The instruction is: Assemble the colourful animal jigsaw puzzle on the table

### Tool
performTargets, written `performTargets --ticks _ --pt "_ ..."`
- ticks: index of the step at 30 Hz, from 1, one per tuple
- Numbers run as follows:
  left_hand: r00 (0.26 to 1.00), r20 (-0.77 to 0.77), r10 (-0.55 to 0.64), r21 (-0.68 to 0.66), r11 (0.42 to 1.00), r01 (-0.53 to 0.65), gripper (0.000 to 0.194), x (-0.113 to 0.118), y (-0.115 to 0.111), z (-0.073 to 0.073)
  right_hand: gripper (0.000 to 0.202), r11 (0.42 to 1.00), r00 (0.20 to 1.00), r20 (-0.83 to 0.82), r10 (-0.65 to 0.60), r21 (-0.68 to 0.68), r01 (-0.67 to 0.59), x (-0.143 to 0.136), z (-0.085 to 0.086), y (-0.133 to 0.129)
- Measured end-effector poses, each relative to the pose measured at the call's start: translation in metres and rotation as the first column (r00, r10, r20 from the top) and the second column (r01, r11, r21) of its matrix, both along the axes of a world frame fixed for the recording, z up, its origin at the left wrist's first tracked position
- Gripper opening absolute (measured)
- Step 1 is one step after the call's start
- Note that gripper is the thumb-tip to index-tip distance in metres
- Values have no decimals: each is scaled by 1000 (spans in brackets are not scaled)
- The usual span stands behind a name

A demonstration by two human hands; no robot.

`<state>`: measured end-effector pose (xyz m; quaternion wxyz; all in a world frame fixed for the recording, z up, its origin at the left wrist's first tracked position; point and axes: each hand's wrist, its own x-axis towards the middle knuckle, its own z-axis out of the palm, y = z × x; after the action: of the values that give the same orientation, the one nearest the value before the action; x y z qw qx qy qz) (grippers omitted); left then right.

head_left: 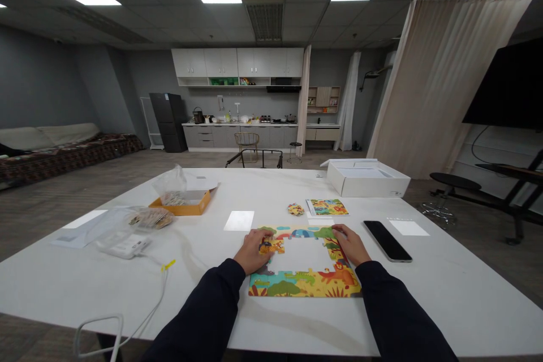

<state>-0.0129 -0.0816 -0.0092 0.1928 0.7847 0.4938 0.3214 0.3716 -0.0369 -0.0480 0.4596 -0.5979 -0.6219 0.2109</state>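
Note:
A jigsaw puzzle (297, 285) with cartoon animals lies flat on the white table, its border joined and its middle an open gap. My left hand (253, 250) grips its left side, thumb and fingers resting on the pieces around a tiger picture. At the upper right corner, my right hand (351, 243) has its fingers bent over the puzzle's edge; its thumb is hard to see. Beyond the puzzle sit a small heap of loose puzzle pieces (296, 210) and a picture card (327, 207) with a similar scene.
Right of the puzzle lies a black phone (387, 241). Farther back stands a white box (368, 179). On the left are an orange box (195, 203) with a plastic bag, a bag of pieces (151, 218), and a white adapter (127, 245) with a trailing cable (159, 300).

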Motion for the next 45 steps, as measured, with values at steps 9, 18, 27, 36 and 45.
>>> performTargets --ticks 9,18,27,36,45 --pt "999 -18 31 -8 999 -31 40 5 2 0 26 1000 1000 2 3 13 -3 -2 2 -1" --pt "998 -18 53 -13 999 -53 48 5 6 -8 26 1000 1000 12 -10 1 10 -3 2 -1" --pt "1000 -7 25 29 999 -25 39 5 6 -6 23 1000 1000 -3 0 -1 0 -4 4 -1" --pt "999 -14 42 60 997 -41 29 8 8 3 25 1000 1000 8 -11 9 11 -3 2 0" --pt "988 -97 122 32 992 -120 26 75 103 18 22 999 999 -19 -39 33 40 -7 3 -1"
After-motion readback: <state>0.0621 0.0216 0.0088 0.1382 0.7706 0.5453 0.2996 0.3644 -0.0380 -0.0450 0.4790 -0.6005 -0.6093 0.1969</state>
